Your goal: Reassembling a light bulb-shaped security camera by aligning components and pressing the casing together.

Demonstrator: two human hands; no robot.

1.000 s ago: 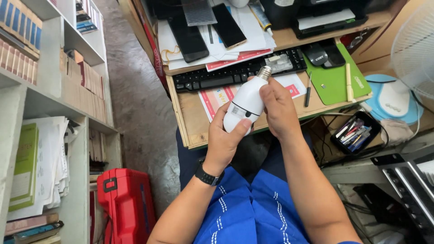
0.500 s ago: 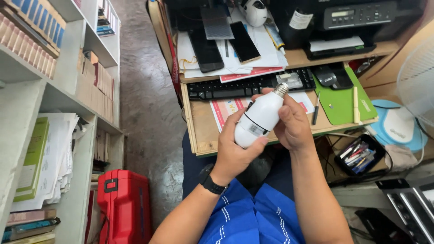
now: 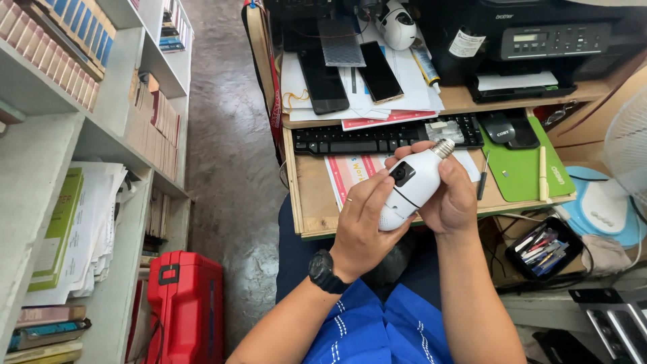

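You've got the white bulb camera [image 3: 411,189] clasped by both your left hand [image 3: 360,226] and right hand [image 3: 455,199], casing unopened, screwdriver [image 3: 481,180] untouched just right of them.

— Bulb camera [image 3: 412,189]: smooth white plastic, slightly glossy, ribbed metal screw base [image 3: 443,147], dark shiny lens [image 3: 402,173].

— Bench [image 3: 311,195]: bare matt wood. Keyboard [image 3: 377,137]: matt black plastic. Mat [image 3: 522,168]: flat green, matt. Floor [image 3: 232,162]: rough mottled concrete.

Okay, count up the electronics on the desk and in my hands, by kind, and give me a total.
Bulb-shaped cameras: 2, one in both hands, one on the desk
Phones: 2
Keyboard: 1
Mouse: 1
Printer: 1
Total: 7
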